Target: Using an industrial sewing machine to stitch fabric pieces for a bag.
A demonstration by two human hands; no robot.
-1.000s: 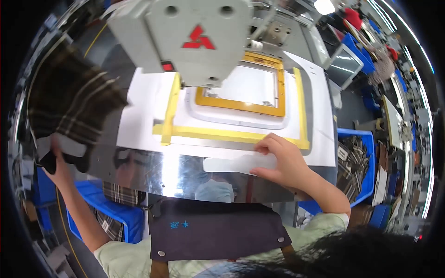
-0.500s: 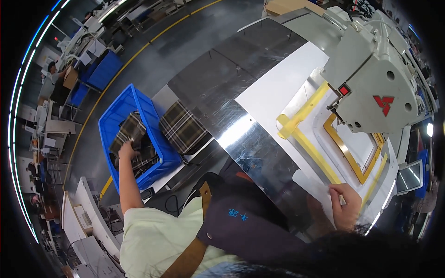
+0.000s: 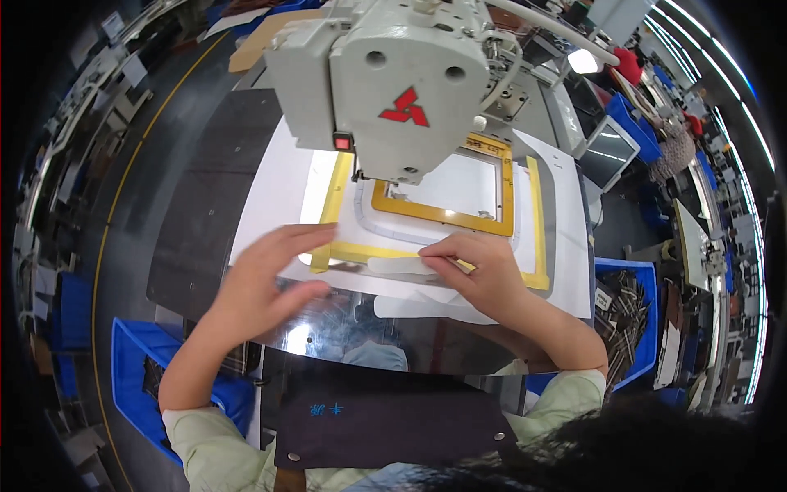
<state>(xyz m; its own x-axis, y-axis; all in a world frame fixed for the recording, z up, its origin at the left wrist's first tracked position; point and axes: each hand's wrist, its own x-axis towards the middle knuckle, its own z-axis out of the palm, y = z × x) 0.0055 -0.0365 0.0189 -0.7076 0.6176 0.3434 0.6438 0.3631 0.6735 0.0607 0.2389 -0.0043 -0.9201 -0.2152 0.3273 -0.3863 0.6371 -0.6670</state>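
Observation:
My left hand [image 3: 275,279], slightly blurred, is over the white sheet [image 3: 250,238], fingers apart and empty, by the yellow tape [image 3: 332,205] at the left of the work area. My right hand [image 3: 479,275] pinches a thin white strip [image 3: 393,265] along the lower tape edge; another white piece [image 3: 410,305] lies below it on the shiny metal table [image 3: 336,332]. Beyond both hands, the white machine head [image 3: 402,66] with a red emblem hangs over an amber rectangular frame [image 3: 443,213], inside a pale rounded-corner border on the sheet.
Blue bins [image 3: 131,361] stand low at left and right, holding dark pieces. A lamp [image 3: 582,59] and a monitor [image 3: 607,146] are at the back right. An aisle with a yellow floor line [image 3: 111,221] runs along the left; other workstations line both sides.
My left hand held plaid fabric, reached into the left bin with it, and is now back over the sheet without it. My right hand has moved up with a white strip. The view has swung back rightward.

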